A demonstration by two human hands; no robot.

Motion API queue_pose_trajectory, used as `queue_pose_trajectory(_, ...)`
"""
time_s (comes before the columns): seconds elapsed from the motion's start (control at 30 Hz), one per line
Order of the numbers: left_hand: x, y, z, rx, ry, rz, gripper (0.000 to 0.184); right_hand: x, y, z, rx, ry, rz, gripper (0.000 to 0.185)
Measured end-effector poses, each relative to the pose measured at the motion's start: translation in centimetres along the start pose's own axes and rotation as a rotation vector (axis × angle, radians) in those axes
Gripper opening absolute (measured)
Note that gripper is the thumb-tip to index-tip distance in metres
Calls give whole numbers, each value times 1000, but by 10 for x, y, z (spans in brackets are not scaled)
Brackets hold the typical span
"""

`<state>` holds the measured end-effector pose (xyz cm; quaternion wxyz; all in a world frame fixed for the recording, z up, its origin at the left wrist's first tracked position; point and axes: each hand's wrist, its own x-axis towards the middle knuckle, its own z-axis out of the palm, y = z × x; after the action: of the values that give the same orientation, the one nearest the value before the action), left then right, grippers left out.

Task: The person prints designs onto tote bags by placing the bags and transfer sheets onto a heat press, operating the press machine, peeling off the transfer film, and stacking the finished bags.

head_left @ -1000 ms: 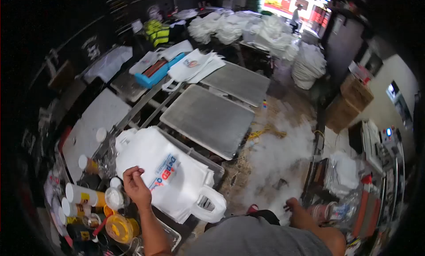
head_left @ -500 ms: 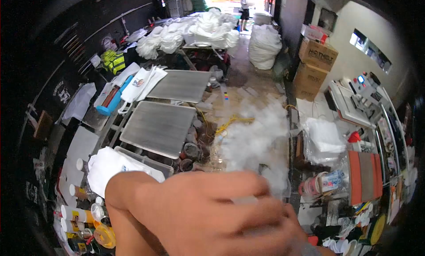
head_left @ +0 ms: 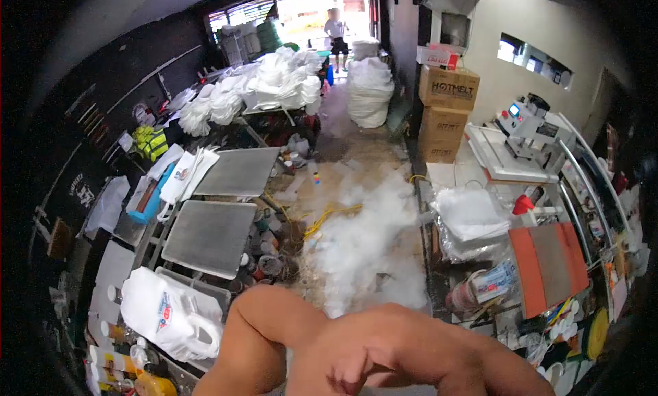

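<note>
My left hand [head_left: 308, 348] and my right hand [head_left: 404, 334] meet close to the camera at the bottom centre, with both wrists bent. They overlap, and I cannot tell where one ends and the other begins. A few folded fingertips show between them; the other fingers are hidden or cut off by the frame edge. Nothing held can be made out. Beside my left forearm, a white tote bag [head_left: 164, 314] with a blue and red print lies on a printing board at the lower left.
Bare grey printing boards [head_left: 209, 238] line the left. Farther back are piled white bags [head_left: 274, 81] and a full white sack [head_left: 370, 91]. A white cloud-like mass [head_left: 370, 238] covers part of the aisle floor. Cardboard boxes [head_left: 445, 115] and a press machine [head_left: 524, 132] stand right. A person [head_left: 336, 33] is at the doorway.
The view has tilted up and turned right. My hands have shifted lower in the picture, and the right forearm now shows. More of the white tote bag is visible.
</note>
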<state>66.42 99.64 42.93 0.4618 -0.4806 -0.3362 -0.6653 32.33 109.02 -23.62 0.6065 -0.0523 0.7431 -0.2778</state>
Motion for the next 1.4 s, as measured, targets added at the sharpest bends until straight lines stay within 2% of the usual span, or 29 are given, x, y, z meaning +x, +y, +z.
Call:
queue_pose_trajectory(0.03,3,2,-16,0,-2,7,38,2,6,-4,12,-7,7,10)
queue_pose_trajectory(0.1,3,7,-44,67,-294,16,46,-10,-1,-3,34,-18,18,8)
queue_pose_trajectory(0.33,29,80,-57,187,-178,-194,54,19,10,-29,138,-127,66,4)
queue_pose_trajectory(0.37,23,96,-70,322,-135,-278,33,22,13,-34,207,-171,74,4)
queue_pose_trajectory(0.4,17,114,-83,461,-109,-366,22,27,13,-41,319,-267,95,4)
queue_pose_trajectory(0.47,-5,159,-111,737,-17,-455,28,43,12,-51,658,-598,235,5)
queue_pose_trajectory(0.5,-24,182,-124,837,145,-515,26,51,11,-55,766,-730,335,6)
queue_pose_trajectory(0.53,-50,204,-136,928,309,-573,24,76,17,-59,774,-732,324,6)
queue_pose_trajectory(0.57,-78,230,-153,1077,409,-642,23,114,19,-66,591,-615,228,11)
queue_pose_trajectory(0.63,-123,273,-169,1382,632,-777,21,97,-5,-42,286,-415,-42,15)
queue_pose_trajectory(0.67,-138,292,-172,1544,749,-845,20,57,-20,-19,140,-311,-209,31)
queue_pose_trajectory(0.7,-154,308,-174,1540,739,-851,20,26,-27,-3,-6,-184,-352,49)
queue_pose_trajectory(0.73,-170,323,-174,1534,861,-807,18,29,-55,13,2,-181,-347,49)
queue_pose_trajectory(0.77,-172,336,-178,1526,984,-763,16,43,-85,24,320,-307,-100,25)
queue_pose_trajectory(0.8,-173,349,-182,1515,992,-783,16,47,-97,31,634,-418,163,12)
queue_pose_trajectory(0.87,-159,373,-194,1623,945,-753,11,33,-154,92,-47,99,19,12)
queue_pose_trajectory(0.9,-146,382,-202,1618,942,-762,11,144,-135,64,-562,-56,-73,18)
queue_pose_trajectory(0.93,-127,387,-210,1674,849,-700,13,163,-157,73,-1055,-155,-243,26)
queue_pose_trajectory(0.97,-107,391,-219,1726,755,-633,15,146,-179,92,-628,96,-250,25)
queue_pose_trajectory(1.0,-83,399,-228,1773,533,-543,8,112,-212,127,-435,198,-257,24)
queue_pose_trajectory(1.03,-60,399,-234,1815,443,-460,8,74,-244,157,-346,245,-291,24)
queue_pose_trajectory(1.07,-38,396,-237,1853,352,-378,10,49,-266,176,-306,267,-324,23)
queue_pose_trajectory(1.13,8,386,-241,1683,105,-208,15,18,-290,195,-278,284,-334,22)
queue_pose_trajectory(1.2,58,388,-241,1378,-207,-338,6,14,-294,185,-435,124,-418,24)
queue_pose_trajectory(1.27,59,361,-241,1303,-61,-62,14,10,-283,176,-403,200,-311,22)
queue_pose_trajectory(1.3,65,357,-256,1297,-58,-66,14,11,-277,171,-367,268,-221,21)
queue_pose_trajectory(1.33,74,355,-275,1070,-228,-119,29,9,-266,164,-303,293,-158,24)
queue_pose_trajectory(1.37,82,346,-292,837,-391,-170,53,20,-241,145,-237,314,-98,27)
queue_pose_trajectory(1.4,69,293,-303,567,-79,254,45,62,-202,107,-318,126,63,28)
